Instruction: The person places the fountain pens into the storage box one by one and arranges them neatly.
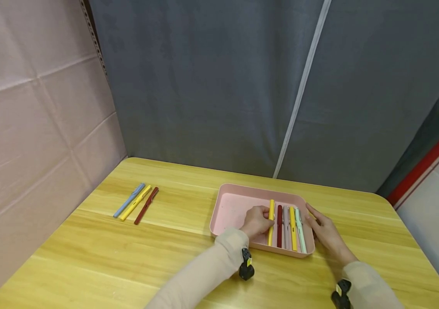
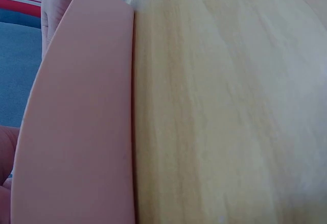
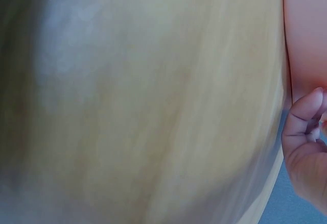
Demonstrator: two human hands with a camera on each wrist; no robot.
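Note:
My left hand (image 1: 257,222) pinches a yellow pen (image 1: 271,234) between thumb and fingers inside the pink tray (image 1: 228,204). This pen stands lengthwise to the left of a row. In that row lie a dark red pen (image 1: 279,227), a pale mauve pen (image 1: 286,229), another yellow pen (image 1: 293,229) and a mint green pen (image 1: 301,231). At the tray's right side my right hand (image 1: 328,235) holds the rim, fingers along the outer wall. The left wrist view shows mostly the tray's outer wall (image 2: 82,112); the held pen is hidden there.
On the left of the wooden table (image 1: 99,257) lie a blue pen (image 1: 129,199), a yellow pen (image 1: 136,202) and a dark red pen (image 1: 146,206), side by side and slanted. A grey curtain (image 1: 204,86) hangs behind the table, and a pale cloth wall (image 1: 30,128) stands at left.

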